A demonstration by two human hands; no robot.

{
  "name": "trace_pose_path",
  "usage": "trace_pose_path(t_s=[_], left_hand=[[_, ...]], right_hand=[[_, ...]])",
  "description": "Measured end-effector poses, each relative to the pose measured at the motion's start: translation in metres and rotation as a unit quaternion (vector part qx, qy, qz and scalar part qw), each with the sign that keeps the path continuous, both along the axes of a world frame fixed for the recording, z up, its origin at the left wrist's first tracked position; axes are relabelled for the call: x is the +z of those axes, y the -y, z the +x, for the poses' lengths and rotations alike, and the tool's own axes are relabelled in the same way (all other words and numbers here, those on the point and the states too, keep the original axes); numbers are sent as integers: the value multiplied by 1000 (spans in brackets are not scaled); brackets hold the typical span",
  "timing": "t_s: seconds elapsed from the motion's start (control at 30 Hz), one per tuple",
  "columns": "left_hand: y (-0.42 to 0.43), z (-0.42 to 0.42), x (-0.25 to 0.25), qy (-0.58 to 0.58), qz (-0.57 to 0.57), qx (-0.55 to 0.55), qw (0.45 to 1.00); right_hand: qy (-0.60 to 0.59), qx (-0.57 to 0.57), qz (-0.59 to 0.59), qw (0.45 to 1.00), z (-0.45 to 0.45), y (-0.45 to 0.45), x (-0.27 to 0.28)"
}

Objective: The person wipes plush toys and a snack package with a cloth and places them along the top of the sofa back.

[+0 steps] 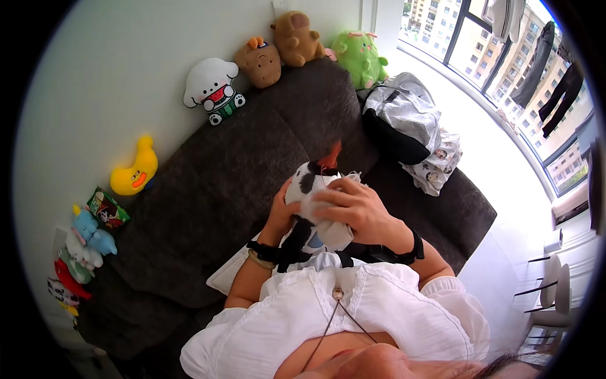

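Observation:
A black-and-white plush toy point(307, 184) with a red tuft on top is held up in front of my chest. My left hand point(281, 211) is closed around its left side, thumb on the white front. My right hand point(356, 208) lies across the toy's other side with curled, slightly blurred fingers. Under those fingers hangs a pale cloth point(336, 235), pressed against the toy. Part of the toy's front is hidden by my right hand and the cloth. Both my wrists wear black straps.
A dark sofa point(221, 183) stretches before me. Along its back sit a yellow banana plush point(136, 169), a white dog plush point(213, 88), two brown plushes and a green plush point(360, 58). A grey-and-black bag point(404, 117) lies right, by patterned fabric point(435, 165). Chairs point(552, 284) stand far right.

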State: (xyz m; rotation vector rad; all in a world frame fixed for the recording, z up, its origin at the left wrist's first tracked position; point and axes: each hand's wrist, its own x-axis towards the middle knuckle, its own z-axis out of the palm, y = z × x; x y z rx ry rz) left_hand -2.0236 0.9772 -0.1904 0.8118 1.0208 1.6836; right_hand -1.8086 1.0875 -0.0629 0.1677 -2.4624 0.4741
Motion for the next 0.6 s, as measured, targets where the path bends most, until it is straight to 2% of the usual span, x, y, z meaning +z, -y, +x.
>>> trace_pose_path(t_s=[0.07, 0.13, 0.2, 0.3, 0.4, 0.43, 0.53, 0.6], left_hand=[[1, -2, 0, 32, 18, -35, 999], [4, -5, 1, 40, 17, -66, 997], [8, -8, 2, 26, -3, -93, 995], [11, -3, 4, 27, -16, -111, 993], [10, 2, 6, 62, -16, -104, 993], [10, 2, 7, 78, -18, -101, 992], [12, 0, 11, 135, -28, -89, 986], [12, 2, 13, 148, -26, -71, 986]], right_hand=[[15, 153, -113, 982, 4, -2, 5], [-91, 41, -100, 990, 6, -6, 11], [-130, -49, -194, 971, 7, -18, 7], [-92, 35, -447, 889, -1, -35, -21], [39, -74, -460, 884, 2, -44, -34], [33, -155, -373, 914, 4, -45, -35], [-90, -153, -373, 911, 10, -42, -29], [-126, -127, -289, 940, 10, -29, -13]])
